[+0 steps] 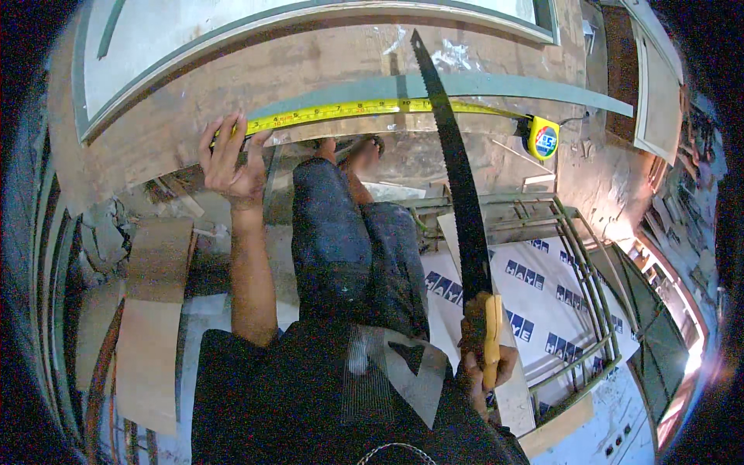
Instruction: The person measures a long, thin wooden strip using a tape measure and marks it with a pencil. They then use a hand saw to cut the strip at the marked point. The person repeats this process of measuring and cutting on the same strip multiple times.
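My left hand (233,159) is at the near edge of a wooden bench, its fingers closed around the front end of a tape measure's yellow blade. From there the blade runs right along the bench edge to the yellow and blue tape measure (545,138), whose case sits past the edge. Beside the blade lies a long, thin grey-green strip (535,87). In my right hand (474,360) is a hand saw (456,167), gripped by its yellow handle. Its dark toothed blade points up and away, crossing above the tape and strip in this view.
A white panel with a grey-green frame (547,19) lies on the bench (178,101). Below right, a metal-tube frame (570,213) stands around a white printed sheet (535,271). Brown boards (147,364) lean at lower left. My legs are under the bench edge.
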`<action>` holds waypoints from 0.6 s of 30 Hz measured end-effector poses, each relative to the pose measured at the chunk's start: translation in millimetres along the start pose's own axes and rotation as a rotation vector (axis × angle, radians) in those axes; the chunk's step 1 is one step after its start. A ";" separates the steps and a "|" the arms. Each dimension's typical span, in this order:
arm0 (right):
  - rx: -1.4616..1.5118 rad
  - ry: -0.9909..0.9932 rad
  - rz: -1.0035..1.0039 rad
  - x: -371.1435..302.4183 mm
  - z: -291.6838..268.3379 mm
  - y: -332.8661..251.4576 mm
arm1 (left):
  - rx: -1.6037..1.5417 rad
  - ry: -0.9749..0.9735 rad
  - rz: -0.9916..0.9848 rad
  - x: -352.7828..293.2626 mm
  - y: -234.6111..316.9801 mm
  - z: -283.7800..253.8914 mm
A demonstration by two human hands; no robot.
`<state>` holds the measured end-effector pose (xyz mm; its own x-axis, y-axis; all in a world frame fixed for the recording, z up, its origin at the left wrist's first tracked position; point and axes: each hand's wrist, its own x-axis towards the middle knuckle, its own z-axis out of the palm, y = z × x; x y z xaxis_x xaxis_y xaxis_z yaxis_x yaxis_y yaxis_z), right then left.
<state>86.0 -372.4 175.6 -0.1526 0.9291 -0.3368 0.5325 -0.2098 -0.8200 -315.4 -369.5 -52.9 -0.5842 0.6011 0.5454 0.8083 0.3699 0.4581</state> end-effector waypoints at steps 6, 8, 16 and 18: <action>-0.013 -0.014 0.000 4.2 2.9 -1.6 | -0.020 0.020 0.023 0.3 -1.2 2.1; -0.009 -0.025 -0.003 6.4 2.9 -2.3 | -0.021 0.025 0.030 0.0 -2.7 1.3; -0.086 -0.043 -0.009 8.3 1.3 -4.2 | -0.003 0.017 0.045 0.1 -4.9 1.3; -0.082 -0.078 0.074 17.5 0.5 -16.5 | 0.001 0.015 0.050 -0.2 -5.6 2.1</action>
<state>74.1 -352.9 183.0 -0.1735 0.8848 -0.4325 0.6102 -0.2481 -0.7524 -319.6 -370.2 -57.1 -0.5437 0.6084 0.5781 0.8368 0.3404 0.4288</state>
